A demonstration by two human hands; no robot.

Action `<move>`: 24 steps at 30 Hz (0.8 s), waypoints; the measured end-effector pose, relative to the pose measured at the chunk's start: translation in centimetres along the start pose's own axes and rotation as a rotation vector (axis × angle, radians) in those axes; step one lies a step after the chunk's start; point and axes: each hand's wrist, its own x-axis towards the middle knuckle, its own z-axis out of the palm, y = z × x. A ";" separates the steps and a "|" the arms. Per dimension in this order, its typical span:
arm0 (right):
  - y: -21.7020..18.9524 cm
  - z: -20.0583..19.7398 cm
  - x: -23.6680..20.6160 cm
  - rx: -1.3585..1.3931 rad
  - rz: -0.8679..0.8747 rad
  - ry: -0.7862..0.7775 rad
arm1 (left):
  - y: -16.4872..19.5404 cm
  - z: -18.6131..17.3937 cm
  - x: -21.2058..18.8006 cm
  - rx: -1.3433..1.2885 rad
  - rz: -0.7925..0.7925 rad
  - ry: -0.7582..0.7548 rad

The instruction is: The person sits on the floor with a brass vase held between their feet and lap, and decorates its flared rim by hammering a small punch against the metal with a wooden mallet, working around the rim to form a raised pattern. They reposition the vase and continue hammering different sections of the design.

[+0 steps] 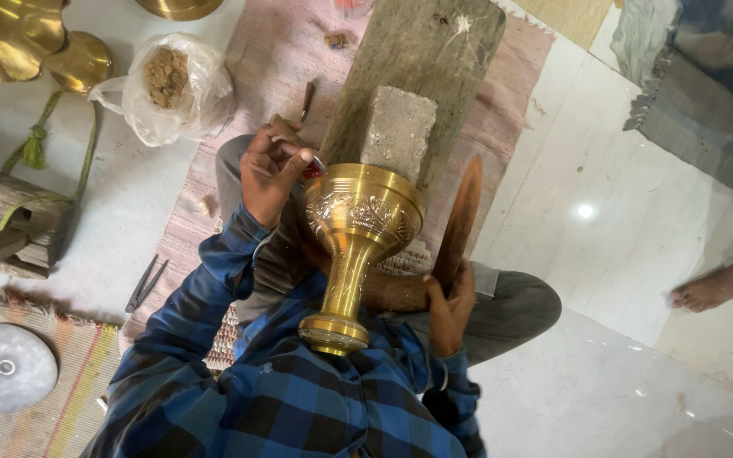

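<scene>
A: State the colour of the goblet (358, 246) beside the left hand (271, 170).
B: Polished gold brass, with an embossed ornamental band below its rim.
A: And the stick (460, 216) in the right hand (450, 314)?
B: Reddish-brown. The sleeves (214, 339) below both grips are blue-and-black check.

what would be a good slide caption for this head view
Seated person steadies an engraved brass goblet on a wooden block, left hand pressing a small tool to its rim, right hand gripping a flat wooden mallet.
</scene>
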 end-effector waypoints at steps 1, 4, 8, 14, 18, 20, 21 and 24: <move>1.3 0.7 -0.8 0.089 -0.004 0.020 | 0.0 0.0 0.1 -0.006 -0.064 -0.002; 3.8 1.6 -2.4 0.238 0.023 0.053 | 0.0 0.6 0.5 -0.012 -0.200 -0.036; 4.6 1.2 -3.2 -0.081 -0.079 -0.038 | -0.3 1.9 1.0 -0.005 -0.166 -0.162; 3.5 -0.8 -2.2 -0.457 -0.360 -0.121 | -0.7 3.3 2.0 0.134 -0.157 -0.394; 1.8 -2.9 -0.1 -0.551 -0.445 -0.151 | -0.5 3.9 2.8 0.255 -0.115 -0.439; 0.8 -3.8 1.3 -0.678 -0.393 -0.208 | -0.5 4.1 3.3 0.336 -0.046 -0.488; 0.2 -4.2 2.1 -0.741 -0.370 -0.235 | -0.4 4.2 3.8 0.377 -0.008 -0.512; -2.2 -5.3 4.5 -1.031 -0.431 -0.248 | -0.4 4.2 4.9 0.424 -0.213 -0.561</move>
